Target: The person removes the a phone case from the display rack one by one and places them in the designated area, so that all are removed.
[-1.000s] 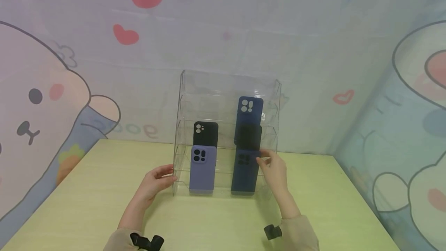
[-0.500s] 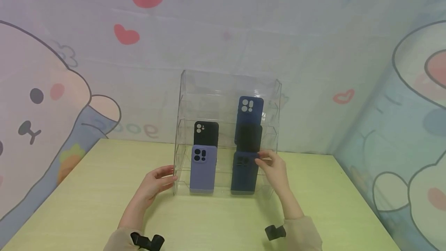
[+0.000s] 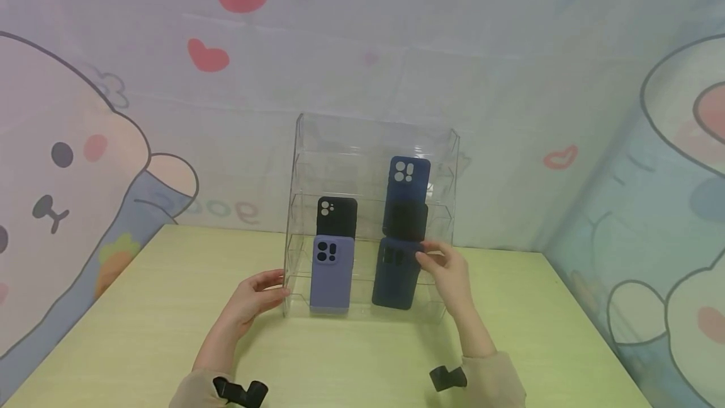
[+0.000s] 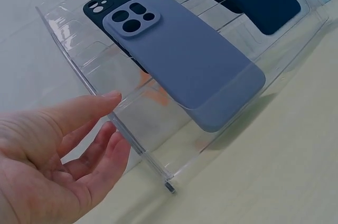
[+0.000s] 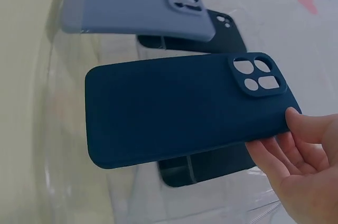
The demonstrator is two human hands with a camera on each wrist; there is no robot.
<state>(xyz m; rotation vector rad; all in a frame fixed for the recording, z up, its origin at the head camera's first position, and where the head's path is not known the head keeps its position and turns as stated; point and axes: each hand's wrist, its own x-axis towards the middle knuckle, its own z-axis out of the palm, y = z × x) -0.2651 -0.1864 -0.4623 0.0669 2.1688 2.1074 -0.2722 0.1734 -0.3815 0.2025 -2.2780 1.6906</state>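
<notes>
Right hand (image 3: 447, 272) pinches the top right corner of the dark blue phone case (image 3: 394, 272), holding it tilted at the front tier of the clear acrylic rack (image 3: 300, 143) (bottom edge looks raised off the tier floor). Left hand (image 3: 255, 298) lies open with straight fingers against the rack's left wall, next to the lilac case (image 3: 331, 274). Rack stands on the tabletop (image 3: 141, 320); a black case (image 3: 337, 218) and another blue case (image 3: 409, 179) occupy higher tiers.
</notes>
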